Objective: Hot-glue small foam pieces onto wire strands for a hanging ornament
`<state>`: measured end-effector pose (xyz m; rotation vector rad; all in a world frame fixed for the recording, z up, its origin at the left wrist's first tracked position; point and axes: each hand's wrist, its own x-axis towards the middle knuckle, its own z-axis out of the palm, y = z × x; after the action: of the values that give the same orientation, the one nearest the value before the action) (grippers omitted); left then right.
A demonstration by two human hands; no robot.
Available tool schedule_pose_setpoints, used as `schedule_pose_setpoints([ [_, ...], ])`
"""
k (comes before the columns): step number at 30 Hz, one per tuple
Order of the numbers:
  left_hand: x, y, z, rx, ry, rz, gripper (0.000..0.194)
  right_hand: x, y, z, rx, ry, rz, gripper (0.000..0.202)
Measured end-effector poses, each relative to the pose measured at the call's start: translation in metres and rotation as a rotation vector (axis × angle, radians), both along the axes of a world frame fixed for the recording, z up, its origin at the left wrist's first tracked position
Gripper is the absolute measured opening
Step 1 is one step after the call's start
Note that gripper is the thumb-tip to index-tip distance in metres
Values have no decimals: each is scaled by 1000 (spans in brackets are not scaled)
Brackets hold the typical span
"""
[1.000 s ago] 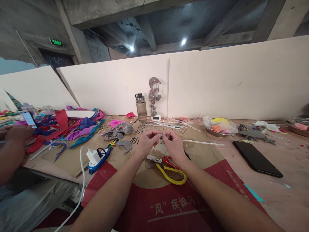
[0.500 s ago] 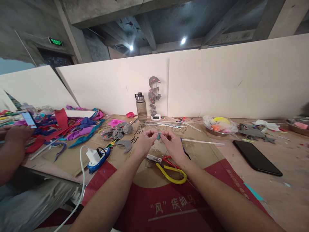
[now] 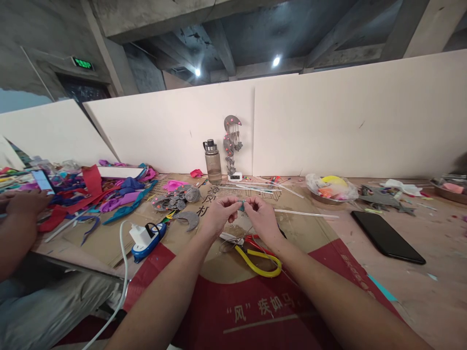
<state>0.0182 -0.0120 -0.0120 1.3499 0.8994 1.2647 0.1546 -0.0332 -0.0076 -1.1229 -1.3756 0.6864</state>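
Left hand (image 3: 219,215), right hand (image 3: 263,218) still pinch small piece (image 3: 241,205), more teal showing.

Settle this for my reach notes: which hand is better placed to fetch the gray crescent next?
Probably the left hand: the gray crescent lies on the cardboard to its left, farther from the right hand. Both hands seem to pinch a small teal piece, so the left would need to release it.

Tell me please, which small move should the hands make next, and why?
Probably the right hand should gently adjust the small teal piece while the left hand steadies it: both hands pinch it closely, so a slight turn seems easiest. The yellow-handled tool lies on the cardboard, in neither grip.
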Motion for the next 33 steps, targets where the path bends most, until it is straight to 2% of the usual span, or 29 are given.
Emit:
schedule_pose_setpoints([
  [5, -1, 0, 1, 52, 77, 76, 24, -1, 2, -6, 45, -88, -9, 15],
  [8, -8, 7, 2, 67, 67, 170, 22, 2, 7, -9, 34, -68, 66, 22],
  [12, -28, 26, -1, 102, 13, 330, 21, 9, 9, -1, -108, -97, 220, 25],
  [16, -51, 43, -4, 131, -95, 477, 21, 18, 1, 21, -284, 50, 333, 33],
  [19, -65, 52, -5, 89, -204, 578, 21, 30, -9, 46, -346, 212, 474, 36],
  [21, -73, 55, -6, 74, -270, 634, 21, 41, -14, 68, -331, 308, 529, 35],
  [24, -83, 60, -7, 54, -343, 698, 20, 56, -20, 106, -292, 366, 519, 31],
  [27, -88, 63, -9, 36, -379, 726, 20, 60, -32, 137, -148, 367, 494, 21],
  [30, -89, 63, -9, 30, -424, 708, 20, 48, -53, 146, -61, 236, 540, 18],
  [31, -88, 62, -9, 27, -456, 688, 20, 43, -60, 143, -53, 133, 599, 19],
  [33, -87, 61, -8, 16, -530, 626, 20, 32, -70, 131, -74, -223, 819, 19],
])
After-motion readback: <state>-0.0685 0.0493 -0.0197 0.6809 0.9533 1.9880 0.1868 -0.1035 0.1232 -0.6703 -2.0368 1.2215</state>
